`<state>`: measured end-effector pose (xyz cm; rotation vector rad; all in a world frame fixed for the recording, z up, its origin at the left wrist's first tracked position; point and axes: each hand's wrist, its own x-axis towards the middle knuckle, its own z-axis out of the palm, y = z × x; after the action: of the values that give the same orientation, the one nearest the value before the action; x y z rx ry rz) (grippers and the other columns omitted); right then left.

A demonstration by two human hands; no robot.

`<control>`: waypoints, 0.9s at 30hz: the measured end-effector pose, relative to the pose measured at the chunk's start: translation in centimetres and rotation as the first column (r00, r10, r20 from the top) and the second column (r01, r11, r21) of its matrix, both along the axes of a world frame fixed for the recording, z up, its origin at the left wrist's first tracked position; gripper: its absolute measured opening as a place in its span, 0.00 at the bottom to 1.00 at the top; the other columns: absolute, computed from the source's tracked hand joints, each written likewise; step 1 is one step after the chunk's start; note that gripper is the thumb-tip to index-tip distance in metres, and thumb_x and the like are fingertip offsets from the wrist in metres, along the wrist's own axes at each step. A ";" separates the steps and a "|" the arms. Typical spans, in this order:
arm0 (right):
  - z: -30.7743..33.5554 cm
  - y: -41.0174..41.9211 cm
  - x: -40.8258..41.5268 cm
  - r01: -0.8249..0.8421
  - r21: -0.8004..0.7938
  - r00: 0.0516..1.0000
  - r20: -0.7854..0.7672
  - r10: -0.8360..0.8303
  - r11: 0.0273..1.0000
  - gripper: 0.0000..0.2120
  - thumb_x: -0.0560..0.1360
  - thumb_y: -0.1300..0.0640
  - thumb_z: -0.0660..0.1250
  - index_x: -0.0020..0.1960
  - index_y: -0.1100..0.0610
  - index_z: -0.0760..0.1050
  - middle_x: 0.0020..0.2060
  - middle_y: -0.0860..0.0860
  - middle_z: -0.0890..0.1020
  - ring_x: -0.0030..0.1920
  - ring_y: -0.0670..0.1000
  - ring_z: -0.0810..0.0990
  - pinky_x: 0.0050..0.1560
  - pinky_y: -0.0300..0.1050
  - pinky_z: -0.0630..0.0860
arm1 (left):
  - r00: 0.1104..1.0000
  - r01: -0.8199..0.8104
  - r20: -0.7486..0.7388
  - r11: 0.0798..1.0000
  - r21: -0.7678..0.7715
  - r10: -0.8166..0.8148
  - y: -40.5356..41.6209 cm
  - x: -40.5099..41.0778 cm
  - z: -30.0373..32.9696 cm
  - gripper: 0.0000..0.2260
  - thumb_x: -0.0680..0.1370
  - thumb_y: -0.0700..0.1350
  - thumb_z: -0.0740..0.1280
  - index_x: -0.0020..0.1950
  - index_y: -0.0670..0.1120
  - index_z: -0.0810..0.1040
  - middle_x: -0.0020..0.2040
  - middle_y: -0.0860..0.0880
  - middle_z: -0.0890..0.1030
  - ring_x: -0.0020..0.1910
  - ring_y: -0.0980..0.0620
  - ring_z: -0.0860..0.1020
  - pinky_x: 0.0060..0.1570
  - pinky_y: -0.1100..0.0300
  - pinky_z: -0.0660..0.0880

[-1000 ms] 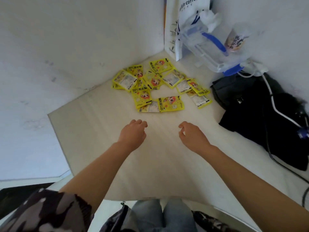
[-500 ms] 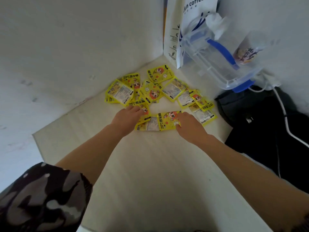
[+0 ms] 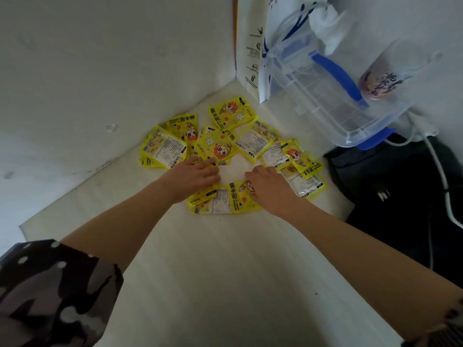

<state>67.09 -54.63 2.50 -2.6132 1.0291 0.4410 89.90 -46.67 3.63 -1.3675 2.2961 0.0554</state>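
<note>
1. Now both hands are down at the heap of yellow packets [image 3: 253, 141]. The heap lies on the pale surface [image 3: 213, 271] at 12 o'clock from the person, in the corner between two white walls.
2. The left hand [image 3: 198, 175] lies palm down at the 7 o'clock side of the heap. Its fingers are stretched toward 2 o'clock, close together, and rest on the packets there. I see no packet pinched by them.
3. The right hand [image 3: 269, 186] is at the 5 o'clock side. Its fingers are nearly straight and point to 10 o'clock, over the bare spot in the middle of the heap. The palm covers the right end of the near packet [image 3: 239, 199].
4. This near packet lies flat with the cartoon side up. Its long axis runs from 9 to 3 o'clock, and the top of its print is toward 12 o'clock.
5. Touching its 9 o'clock end is a second packet [image 3: 218, 205], white label side up, on about the same line. Its far corner goes under the left hand.
6. The other packets point in many directions and overlap, some cartoon side up and some label side up.
7. At 2 o'clock from the heap is a tilted clear box [image 3: 313, 96] with a blue handle, and a white paper bag [image 3: 250, 58] stands behind it.
8. At 3 o'clock lies a black bag [image 3: 400, 196] with a white cable [image 3: 438, 171] over it.
</note>
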 end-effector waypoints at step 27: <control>1.3 0.9 -6.0 0.205 0.051 0.975 0.077 -0.209 0.977 0.14 0.79 0.55 0.61 0.61 0.62 0.67 0.59 0.59 0.69 0.58 0.60 0.69 0.55 0.54 0.72 | 0.753 -0.483 -0.447 0.867 0.124 0.483 3.7 -3.0 2.3 0.12 0.73 0.42 0.66 0.55 0.46 0.70 0.51 0.47 0.76 0.45 0.42 0.77 0.42 0.51 0.73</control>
<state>61.04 -53.77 3.79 -2.4312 1.2338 0.3007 86.90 -43.00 5.95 -2.1077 2.2099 0.6169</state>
